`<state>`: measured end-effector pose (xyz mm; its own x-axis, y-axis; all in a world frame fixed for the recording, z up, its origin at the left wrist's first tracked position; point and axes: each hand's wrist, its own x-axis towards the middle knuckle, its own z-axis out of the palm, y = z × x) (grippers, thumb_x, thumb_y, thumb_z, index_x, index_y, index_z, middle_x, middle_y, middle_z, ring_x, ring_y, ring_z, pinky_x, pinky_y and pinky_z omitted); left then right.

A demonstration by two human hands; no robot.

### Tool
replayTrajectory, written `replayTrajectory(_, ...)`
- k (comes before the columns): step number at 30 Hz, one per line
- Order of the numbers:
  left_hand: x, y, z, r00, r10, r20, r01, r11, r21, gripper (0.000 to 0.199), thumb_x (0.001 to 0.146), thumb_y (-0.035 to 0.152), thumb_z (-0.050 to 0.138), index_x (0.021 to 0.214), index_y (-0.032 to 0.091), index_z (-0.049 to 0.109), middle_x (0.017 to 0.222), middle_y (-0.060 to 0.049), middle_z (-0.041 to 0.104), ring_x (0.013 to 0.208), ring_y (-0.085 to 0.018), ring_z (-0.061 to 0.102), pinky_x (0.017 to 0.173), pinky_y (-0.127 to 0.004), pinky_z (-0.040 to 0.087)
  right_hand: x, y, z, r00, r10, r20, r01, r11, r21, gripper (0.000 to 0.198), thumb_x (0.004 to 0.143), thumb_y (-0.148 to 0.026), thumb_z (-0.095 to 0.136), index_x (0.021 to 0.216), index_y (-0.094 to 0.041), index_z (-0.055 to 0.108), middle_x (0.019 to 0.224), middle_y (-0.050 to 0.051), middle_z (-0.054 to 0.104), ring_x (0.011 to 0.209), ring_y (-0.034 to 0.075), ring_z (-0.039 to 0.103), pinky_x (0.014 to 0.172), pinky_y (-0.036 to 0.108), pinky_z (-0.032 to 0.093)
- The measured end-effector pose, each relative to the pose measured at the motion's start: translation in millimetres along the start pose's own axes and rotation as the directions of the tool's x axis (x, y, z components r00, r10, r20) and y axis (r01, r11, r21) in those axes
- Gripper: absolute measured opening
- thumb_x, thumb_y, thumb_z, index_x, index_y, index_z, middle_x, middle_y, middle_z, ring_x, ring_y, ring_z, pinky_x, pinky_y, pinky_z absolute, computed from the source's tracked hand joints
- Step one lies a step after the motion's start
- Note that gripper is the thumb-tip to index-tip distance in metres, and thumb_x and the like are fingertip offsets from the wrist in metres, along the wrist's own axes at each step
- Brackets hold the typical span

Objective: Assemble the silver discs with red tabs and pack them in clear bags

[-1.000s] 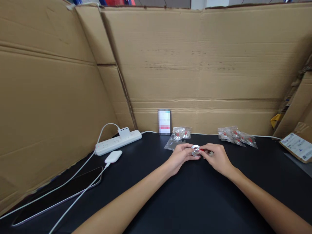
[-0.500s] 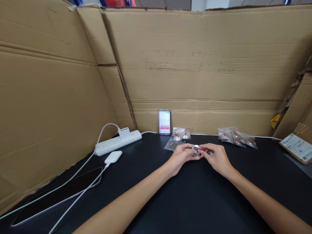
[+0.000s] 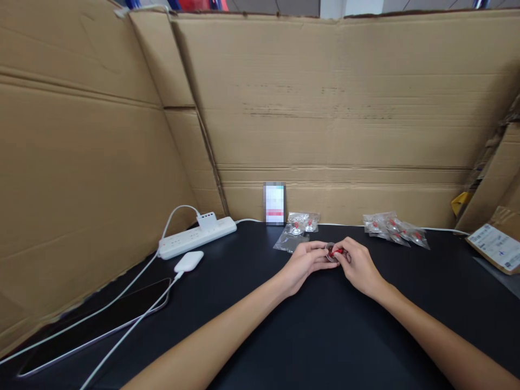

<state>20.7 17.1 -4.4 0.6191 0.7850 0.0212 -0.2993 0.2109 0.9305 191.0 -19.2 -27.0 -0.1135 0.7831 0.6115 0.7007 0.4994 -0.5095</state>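
My left hand (image 3: pixel 305 264) is closed around the edge of a small, round, silvery disc (image 3: pixel 329 248) with a clear or shiny rim. Against the disc's face, my right hand (image 3: pixel 356 264) pinches a small red piece (image 3: pixel 337 252). Both hands meet just above the black tabletop; the exact kind of the disc and the red piece is too small to tell. Beyond my left hand lies a flattened clear plastic bag (image 3: pixel 289 242). Behind it are bagged silvery round items with red parts (image 3: pixel 303 223).
Several similar bagged items (image 3: pixel 394 228) lie at the back right. A phone with a blurred screen (image 3: pixel 274 203) leans on the cardboard wall (image 3: pixel 333 108). At left are a power strip (image 3: pixel 199 238), a white charger (image 3: pixel 189 261) and a tablet-like device (image 3: pixel 97 327). A labelled parcel (image 3: pixel 498 246) sits far right.
The silvery disc has turned in my fingers and its face looks darker now. My right hand has shifted slightly left, its fingers closer over the red piece.
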Motion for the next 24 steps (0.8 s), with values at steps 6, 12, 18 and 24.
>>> replayTrajectory(6, 0, -2, 0, 0.995, 0.024, 0.095, -0.025, 1.000, 0.004, 0.019, 0.081, 0.018, 0.065, 0.096, 0.008, 0.070, 0.096, -0.013, 0.071, 0.095, -0.023, 0.067, 0.099, -0.045, 0.047, -2, 1, 0, 1.000, -0.007, 0.009, 0.008, 0.997, -0.079, 0.015, 0.092, -0.017, 0.044, 0.087, -0.021, 0.057, 0.085, 0.005, 0.057, 0.075, 0.018, 0.056, 0.069, 0.029, 0.045)
replayTrajectory(12, -1, -6, 0, 0.995, 0.031, 0.096, -0.036, 0.998, 0.050, 0.029, 0.076, 0.019, 0.071, 0.102, 0.008, 0.070, 0.096, -0.013, 0.072, 0.096, -0.024, 0.067, 0.100, -0.048, 0.046, -4, -3, 1, 0.998, -0.049, 0.046, 0.055, 0.989, -0.139, 0.018, 0.092, -0.013, 0.040, 0.087, -0.021, 0.055, 0.087, 0.006, 0.055, 0.077, 0.019, 0.056, 0.073, 0.030, 0.046)
replayTrajectory(18, -1, -12, -2, 0.993, 0.103, 0.053, -0.107, 0.991, 0.075, 0.036, 0.073, 0.024, 0.075, 0.106, 0.010, 0.070, 0.101, -0.013, 0.071, 0.098, -0.025, 0.066, 0.096, -0.047, 0.049, -5, -1, 4, 0.998, -0.065, 0.008, 0.065, 0.984, -0.165, 0.017, 0.092, -0.017, 0.044, 0.089, -0.021, 0.060, 0.086, 0.006, 0.056, 0.072, 0.018, 0.056, 0.067, 0.030, 0.047)
replayTrajectory(24, 0, -11, -4, 0.988, 0.135, -0.075, -0.126, 0.986, 0.111, 0.038, 0.067, 0.029, 0.081, 0.096, 0.007, 0.071, 0.094, -0.013, 0.070, 0.088, -0.024, 0.067, 0.090, -0.047, 0.053, -5, -4, 6, 0.997, -0.068, -0.025, 0.068, 0.998, 0.011, 0.021, 0.091, -0.019, 0.048, 0.096, -0.022, 0.068, 0.084, 0.006, 0.062, 0.073, 0.018, 0.060, 0.065, 0.029, 0.049)
